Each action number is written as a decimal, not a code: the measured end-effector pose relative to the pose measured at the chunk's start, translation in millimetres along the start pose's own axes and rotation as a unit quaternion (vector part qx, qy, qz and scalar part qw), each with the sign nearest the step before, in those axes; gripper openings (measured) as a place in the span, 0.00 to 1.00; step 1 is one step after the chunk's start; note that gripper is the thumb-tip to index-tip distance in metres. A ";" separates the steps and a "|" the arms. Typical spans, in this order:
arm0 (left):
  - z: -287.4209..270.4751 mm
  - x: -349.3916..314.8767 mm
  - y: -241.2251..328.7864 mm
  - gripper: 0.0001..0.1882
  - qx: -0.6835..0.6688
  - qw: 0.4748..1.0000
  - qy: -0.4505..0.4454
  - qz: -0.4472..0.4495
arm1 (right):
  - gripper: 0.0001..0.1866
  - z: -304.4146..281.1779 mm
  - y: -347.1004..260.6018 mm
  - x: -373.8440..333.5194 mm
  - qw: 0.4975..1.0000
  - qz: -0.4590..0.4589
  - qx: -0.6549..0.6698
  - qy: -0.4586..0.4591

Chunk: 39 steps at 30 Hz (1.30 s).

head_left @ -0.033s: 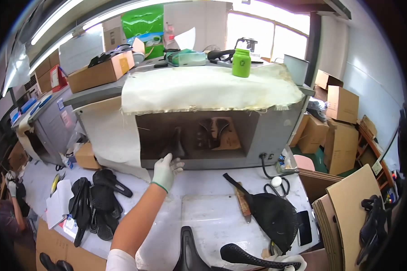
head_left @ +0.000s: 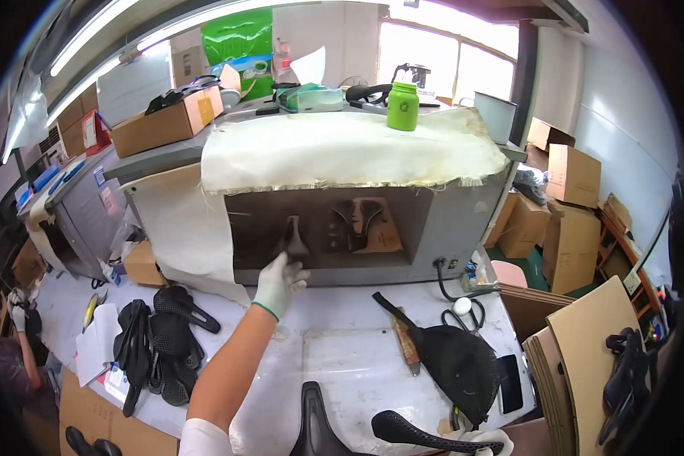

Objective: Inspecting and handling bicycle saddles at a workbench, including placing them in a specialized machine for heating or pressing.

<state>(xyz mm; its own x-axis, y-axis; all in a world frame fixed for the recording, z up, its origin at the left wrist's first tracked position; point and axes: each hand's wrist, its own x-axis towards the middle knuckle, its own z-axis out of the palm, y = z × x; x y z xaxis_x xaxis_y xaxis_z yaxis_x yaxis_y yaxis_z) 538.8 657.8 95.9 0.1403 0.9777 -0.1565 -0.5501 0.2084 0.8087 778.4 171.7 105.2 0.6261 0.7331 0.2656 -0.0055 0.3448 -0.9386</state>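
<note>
My left hand (head_left: 279, 287), in a white glove with a green cuff, reaches to the front of a grey metal box's opening (head_left: 334, 274). Its fingers are apart and seem to hold nothing. Just beyond the fingertips, a dark bicycle saddle (head_left: 295, 242) stands inside with its narrow nose up. Deeper in lies another dark saddle (head_left: 355, 222) against brown cardboard. At the lower edge my right hand (head_left: 475, 439), also gloved and partly cut off, grips a black bicycle saddle with a perforated surface (head_left: 414, 430). A smooth black saddle (head_left: 312, 425) points nose-up beside it.
Several black saddles (head_left: 176, 342) lie on the left of the white table. A black cap-like cloth (head_left: 460, 365), scissors (head_left: 471, 315) and a phone (head_left: 511, 384) are to the right. A green bottle (head_left: 403, 106) tops the box. Another person's gloved hand (head_left: 17, 310) shows far left.
The saddle at my left fingertips looks slightly further left and paler inside the box. My hands stay almost in place, and the whole view has shifted slightly.
</note>
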 end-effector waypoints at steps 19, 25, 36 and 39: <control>-7.4 -323.4 25.0 0.44 0.619 0.633 -0.236 0.402 | 0.50 174.4 4.0 60.6 0.912 0.177 0.134 -0.346; -16.5 -341.8 39.5 0.37 0.660 0.701 -0.154 0.223 | 0.46 165.3 3.8 36.5 0.891 0.029 -0.242 -0.382; -55.7 -290.3 -19.1 0.37 0.641 0.745 -0.183 0.033 | 0.32 172.0 47.2 63.3 0.684 -0.079 -0.525 -0.501; -54.0 -282.2 -21.7 0.36 0.625 0.757 -0.191 0.017 | 0.33 163.0 64.6 65.4 0.700 -0.032 -0.516 -0.492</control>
<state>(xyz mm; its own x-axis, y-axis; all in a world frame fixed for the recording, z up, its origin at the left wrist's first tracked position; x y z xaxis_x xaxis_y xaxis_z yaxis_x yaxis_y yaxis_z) 466.7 378.9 91.9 0.5030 0.8527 -0.1409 0.6161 -0.2395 0.7503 691.8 337.5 97.8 -0.2437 0.9597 -0.1400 0.8826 0.1597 -0.4421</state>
